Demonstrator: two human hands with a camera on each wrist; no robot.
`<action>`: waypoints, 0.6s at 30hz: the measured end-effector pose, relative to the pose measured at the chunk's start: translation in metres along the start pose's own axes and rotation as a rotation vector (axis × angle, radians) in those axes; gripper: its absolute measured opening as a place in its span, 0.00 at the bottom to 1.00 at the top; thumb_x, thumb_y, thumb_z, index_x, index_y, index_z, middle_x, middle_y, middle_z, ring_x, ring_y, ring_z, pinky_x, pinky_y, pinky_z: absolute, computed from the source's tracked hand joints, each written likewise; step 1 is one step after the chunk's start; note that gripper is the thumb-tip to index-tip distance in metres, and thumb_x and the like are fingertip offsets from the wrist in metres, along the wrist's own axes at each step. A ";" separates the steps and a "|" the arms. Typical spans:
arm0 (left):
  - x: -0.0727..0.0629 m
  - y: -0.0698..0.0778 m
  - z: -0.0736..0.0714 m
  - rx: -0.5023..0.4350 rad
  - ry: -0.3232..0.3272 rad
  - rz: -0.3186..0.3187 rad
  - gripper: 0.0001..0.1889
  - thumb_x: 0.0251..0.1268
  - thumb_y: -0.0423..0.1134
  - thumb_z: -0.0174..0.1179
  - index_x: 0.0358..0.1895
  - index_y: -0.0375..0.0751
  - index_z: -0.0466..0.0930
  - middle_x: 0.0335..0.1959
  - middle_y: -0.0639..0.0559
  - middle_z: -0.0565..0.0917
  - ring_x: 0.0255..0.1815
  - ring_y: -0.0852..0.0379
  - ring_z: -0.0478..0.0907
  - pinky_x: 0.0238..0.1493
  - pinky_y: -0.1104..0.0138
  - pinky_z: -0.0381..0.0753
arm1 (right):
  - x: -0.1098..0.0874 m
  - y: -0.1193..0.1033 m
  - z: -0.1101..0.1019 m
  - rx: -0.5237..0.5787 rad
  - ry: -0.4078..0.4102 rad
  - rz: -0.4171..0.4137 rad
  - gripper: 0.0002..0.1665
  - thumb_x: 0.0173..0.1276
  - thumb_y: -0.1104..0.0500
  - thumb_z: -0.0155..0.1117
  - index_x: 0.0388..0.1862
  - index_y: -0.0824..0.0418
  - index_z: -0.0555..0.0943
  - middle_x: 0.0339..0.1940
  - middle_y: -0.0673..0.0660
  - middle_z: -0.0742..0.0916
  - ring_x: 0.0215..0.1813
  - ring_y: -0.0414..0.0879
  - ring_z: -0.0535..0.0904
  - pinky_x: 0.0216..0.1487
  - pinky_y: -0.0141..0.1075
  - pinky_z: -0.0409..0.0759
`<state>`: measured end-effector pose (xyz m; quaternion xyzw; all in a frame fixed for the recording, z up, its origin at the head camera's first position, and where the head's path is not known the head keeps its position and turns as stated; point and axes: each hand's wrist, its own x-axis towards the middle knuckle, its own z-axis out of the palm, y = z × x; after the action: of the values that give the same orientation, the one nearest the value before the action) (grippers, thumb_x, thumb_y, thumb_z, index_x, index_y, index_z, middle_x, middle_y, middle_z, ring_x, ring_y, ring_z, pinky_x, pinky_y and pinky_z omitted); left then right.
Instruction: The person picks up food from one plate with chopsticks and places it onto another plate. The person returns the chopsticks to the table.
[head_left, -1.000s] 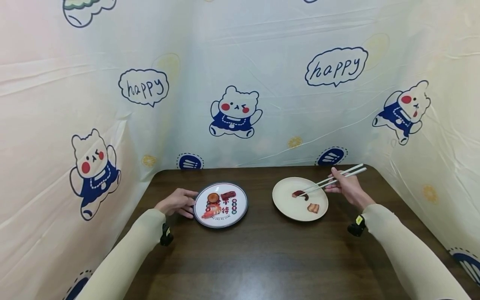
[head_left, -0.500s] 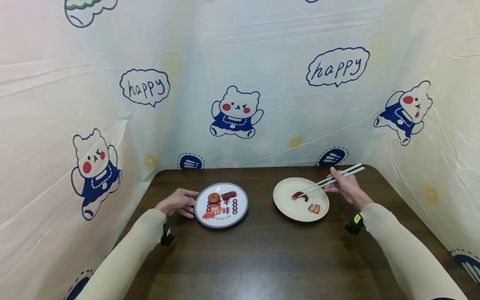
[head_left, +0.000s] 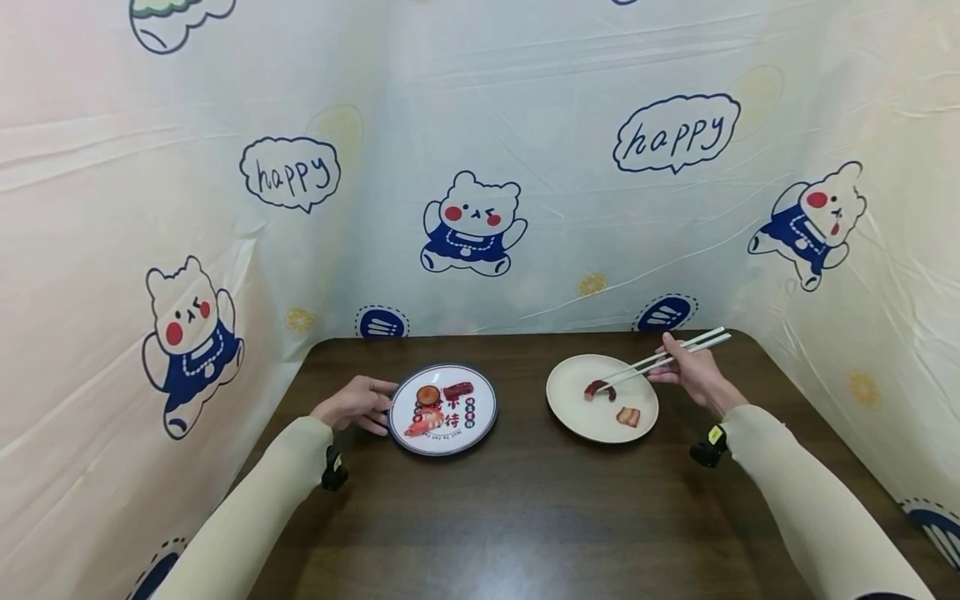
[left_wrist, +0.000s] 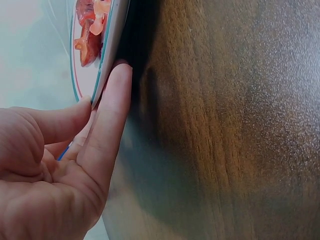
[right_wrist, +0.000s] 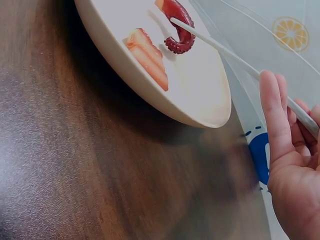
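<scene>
My left hand [head_left: 360,406] pinches the near-left rim of a white, blue-rimmed plate [head_left: 486,421], thumb on top and a finger beneath, as the left wrist view shows. On that plate lie a shrimp [head_left: 423,423], a round brown piece [head_left: 428,396] and a dark red strip [head_left: 457,390]. My right hand [head_left: 696,377] holds a pair of pale chopsticks [head_left: 716,340] over a cream plate [head_left: 573,417]. Their tips meet a curled dark red octopus tentacle [right_wrist: 187,37]; whether they grip it, I cannot tell. A striped orange-pink slice [head_left: 628,416] lies nearer me on the cream plate.
Both plates stand on a dark brown wooden table [head_left: 480,517], with a gap between them. A printed curtain [head_left: 472,125] hangs behind the table and along both sides. Each wrist wears a small black camera [head_left: 708,450].
The tentacle has turned slightly at the chopsticks' tips and looks more curved. My right hand has shifted very little; my left hand and both plates have stayed about where they were.
</scene>
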<state>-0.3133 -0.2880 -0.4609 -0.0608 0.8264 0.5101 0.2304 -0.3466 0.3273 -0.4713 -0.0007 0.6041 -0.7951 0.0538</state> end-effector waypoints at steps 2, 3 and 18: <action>0.000 0.000 0.000 0.004 0.001 0.000 0.30 0.78 0.26 0.54 0.80 0.28 0.62 0.44 0.35 0.82 0.32 0.49 0.85 0.41 0.54 0.92 | 0.000 -0.001 0.000 0.006 -0.011 0.003 0.21 0.85 0.52 0.53 0.41 0.69 0.79 0.28 0.60 0.88 0.29 0.50 0.90 0.40 0.42 0.92; 0.000 0.001 0.001 0.007 -0.001 0.001 0.30 0.78 0.26 0.54 0.80 0.28 0.62 0.44 0.35 0.82 0.32 0.49 0.85 0.41 0.55 0.92 | 0.001 -0.002 0.000 0.007 -0.014 0.007 0.21 0.85 0.52 0.53 0.41 0.69 0.80 0.28 0.60 0.88 0.29 0.50 0.90 0.41 0.42 0.92; 0.000 0.000 0.000 -0.002 0.001 0.002 0.30 0.78 0.26 0.54 0.80 0.28 0.62 0.46 0.34 0.81 0.33 0.48 0.86 0.41 0.54 0.92 | 0.010 -0.023 0.004 0.073 -0.125 0.058 0.24 0.87 0.54 0.48 0.35 0.65 0.83 0.27 0.59 0.88 0.27 0.48 0.89 0.38 0.39 0.92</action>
<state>-0.3129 -0.2878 -0.4606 -0.0605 0.8261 0.5111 0.2297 -0.3581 0.3289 -0.4484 -0.0309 0.5699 -0.8131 0.1142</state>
